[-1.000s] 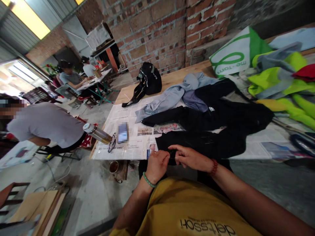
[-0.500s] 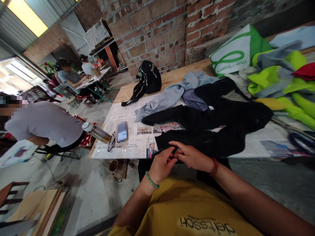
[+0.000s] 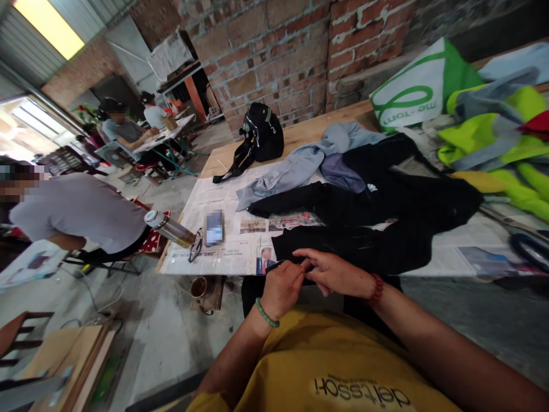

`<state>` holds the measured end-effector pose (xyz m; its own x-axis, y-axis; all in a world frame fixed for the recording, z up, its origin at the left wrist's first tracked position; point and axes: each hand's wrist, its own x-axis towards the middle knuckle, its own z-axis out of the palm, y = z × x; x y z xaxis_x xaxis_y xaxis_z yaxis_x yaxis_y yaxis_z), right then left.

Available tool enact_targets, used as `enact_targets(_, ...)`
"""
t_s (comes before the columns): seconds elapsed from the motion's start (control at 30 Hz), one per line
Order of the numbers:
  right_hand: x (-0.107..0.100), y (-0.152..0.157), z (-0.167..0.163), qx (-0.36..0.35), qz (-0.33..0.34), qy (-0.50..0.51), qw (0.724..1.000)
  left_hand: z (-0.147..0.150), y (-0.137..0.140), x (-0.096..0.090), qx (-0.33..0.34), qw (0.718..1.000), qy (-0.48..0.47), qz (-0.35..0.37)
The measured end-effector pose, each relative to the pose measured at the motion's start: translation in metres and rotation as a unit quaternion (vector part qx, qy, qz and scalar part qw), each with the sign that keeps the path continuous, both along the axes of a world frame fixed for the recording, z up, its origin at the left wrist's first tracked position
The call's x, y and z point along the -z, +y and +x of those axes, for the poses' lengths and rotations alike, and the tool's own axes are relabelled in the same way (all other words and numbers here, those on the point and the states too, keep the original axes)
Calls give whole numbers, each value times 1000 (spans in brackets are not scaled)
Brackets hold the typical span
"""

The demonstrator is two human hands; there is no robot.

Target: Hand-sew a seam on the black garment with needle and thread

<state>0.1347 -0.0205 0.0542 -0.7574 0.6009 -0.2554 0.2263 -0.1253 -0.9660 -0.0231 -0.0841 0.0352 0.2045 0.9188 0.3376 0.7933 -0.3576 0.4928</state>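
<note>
My left hand (image 3: 282,289), with a green bead bracelet (image 3: 266,313) at the wrist, is closed, its fingers curled and pinched together. Against its fingertips my right hand (image 3: 337,273) pinches with thumb and fingers, the index finger stretched over the top; a red bracelet (image 3: 377,289) is on that wrist. Whatever lies between the fingertips is too small to make out. Just beyond both hands a black garment (image 3: 351,246) is spread over the table's front edge. More black cloth and a grey-blue garment (image 3: 291,166) lie behind it.
Newspaper (image 3: 240,257) covers the table. On its left are a phone (image 3: 214,228), glasses (image 3: 195,246) and a flask (image 3: 169,227); behind stands a black bag (image 3: 263,133). Scissors (image 3: 529,246), neon clothes (image 3: 484,131) and a green-white bag (image 3: 412,94) are right. A person (image 3: 81,212) sits left.
My left fingers have curled further in, and the dark gap between the two hands' fingertips has closed. My head view has shifted slightly; the garments lie as before.
</note>
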Motion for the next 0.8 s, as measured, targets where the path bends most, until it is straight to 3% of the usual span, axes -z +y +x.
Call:
enact_targets(0.2,-4,5,2,-21,-70,65,995,1,-2,0,38,998,-44,-13)
enact_targets(0.33,-4,8,3,-12,-80,86,993,-1,-3,-1,35,995,-87,-36)
enact_targets(0.4,1,11,2,49,-34,91,994,-5,-3,0,12,990,-126,-59)
enact_targets(0.47,11,15,3,154,96,58,982,-11,-1,3,-48,976,-194,-85)
enact_targets(0.53,23,20,3,213,292,-7,933,-21,2,6,-128,948,-273,-105)
enact_targets(0.63,36,30,6,174,520,-127,826,-38,10,13,-205,901,-364,-115)
enact_targets(0.73,41,47,10,189,574,-271,750,-50,15,20,-229,886,-386,-115)
enact_targets(0.8,42,61,16,195,554,-352,729,-52,18,27,-240,900,-352,-96)
